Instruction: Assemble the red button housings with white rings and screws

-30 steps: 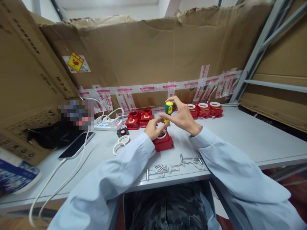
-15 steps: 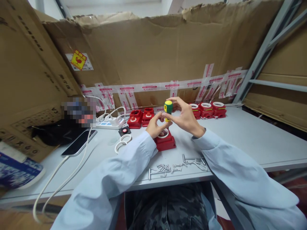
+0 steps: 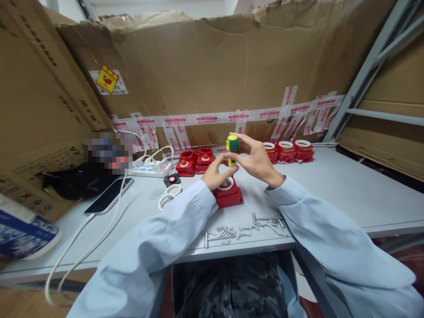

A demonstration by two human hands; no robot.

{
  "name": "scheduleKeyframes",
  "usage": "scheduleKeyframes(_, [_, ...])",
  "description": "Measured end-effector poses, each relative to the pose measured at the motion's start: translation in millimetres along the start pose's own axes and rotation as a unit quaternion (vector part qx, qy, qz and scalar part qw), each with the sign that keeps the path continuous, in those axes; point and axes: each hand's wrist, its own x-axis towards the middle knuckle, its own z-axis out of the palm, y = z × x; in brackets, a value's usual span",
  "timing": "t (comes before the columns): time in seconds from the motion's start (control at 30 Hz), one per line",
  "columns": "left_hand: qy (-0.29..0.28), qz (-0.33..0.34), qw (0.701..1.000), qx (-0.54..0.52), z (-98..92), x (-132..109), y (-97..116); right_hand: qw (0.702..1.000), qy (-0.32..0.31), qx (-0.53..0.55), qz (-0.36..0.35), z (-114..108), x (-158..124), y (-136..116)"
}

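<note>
A green and yellow screwdriver (image 3: pixel 232 145) stands upright over a red housing with a white ring (image 3: pixel 229 196) in the middle of the table. My right hand (image 3: pixel 256 160) has its thumb and fingers closed round the handle. Lower down, my left hand (image 3: pixel 217 173) pinches at the bottom of the handle, above the housing's ring. The screwdriver's tip is hidden by the fingers. Several small screws (image 3: pixel 225 231) lie near the table's front edge, between metal T-shaped pieces (image 3: pixel 207 240) and thin pale bits (image 3: pixel 247 229).
Red housings (image 3: pixel 186 164) stand at the back left, and several ringed ones (image 3: pixel 285 151) at the back right. Two loose white rings (image 3: pixel 174 190) lie left of my left forearm, near a small black square part (image 3: pixel 172 180). Farther left are a power strip (image 3: pixel 149 170), a phone (image 3: pixel 109 196) and cables.
My right fingers have shifted slightly on the screwdriver handle. Both hands stay over the same red housing, and the view has tilted a little.
</note>
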Motion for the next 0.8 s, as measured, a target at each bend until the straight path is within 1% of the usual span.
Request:
scheduleKeyframes(0.07, [-0.017, 0.000, 1.000, -0.010, -1.3, 0.4, 0.5, 0.999, -0.020, 0.039, 0.017, -0.9, 0.8, 2.0])
scheduleKeyframes(0.13, [-0.017, 0.006, 1.000, 0.000, -1.8, 1.2, -0.6, 0.998, -0.034, 0.051, 0.021, -1.3, 0.5, 2.5])
scheduleKeyframes(0.2, [0.003, 0.021, 1.000, 0.017, -1.2, 1.6, -2.9, 1.000, -0.017, 0.018, 0.009, -1.0, -0.8, 1.2])
scheduleKeyframes(0.27, [0.027, 0.030, 0.999, 0.030, -0.2, 1.0, -5.0, 1.000, 0.016, -0.025, -0.007, -0.4, -1.8, -0.8])
scheduleKeyframes(0.3, [0.026, 0.025, 0.999, 0.032, 0.2, 0.5, -5.5, 0.999, 0.029, -0.037, -0.010, -0.2, -2.0, -1.5])
scheduleKeyframes(0.37, [0.002, 0.006, 1.000, 0.020, 0.3, -0.3, -5.1, 0.999, 0.031, -0.027, 0.000, 0.1, -1.8, -1.3])
scheduleKeyframes(0.43, [-0.026, -0.006, 1.000, -0.007, -0.4, -0.1, -3.5, 1.000, 0.018, 0.005, 0.014, 0.5, -1.3, 0.6])
scheduleKeyframes(0.5, [-0.033, -0.003, 0.999, -0.013, -1.1, 0.8, -1.9, 0.999, 0.007, 0.032, 0.018, 1.4, -1.4, 2.7])
scheduleKeyframes(0.57, [-0.017, 0.013, 1.000, 0.000, -1.0, 1.8, -1.4, 1.000, 0.014, 0.023, 0.007, 2.6, -2.4, 3.3])
scheduleKeyframes(0.67, [0.023, 0.040, 0.999, 0.014, 0.5, 1.8, -2.3, 0.999, 0.040, -0.034, -0.015, 4.0, -4.1, 1.0])
scheduleKeyframes(0.73, [0.037, 0.033, 0.999, 0.010, 1.6, 1.2, -3.0, 0.998, 0.040, -0.040, -0.017, 4.1, -4.0, -0.3])
scheduleKeyframes(0.8, [0.033, 0.019, 0.999, -0.011, 1.9, 1.0, -3.3, 1.000, 0.028, -0.011, -0.009, 3.8, -3.1, 0.5])
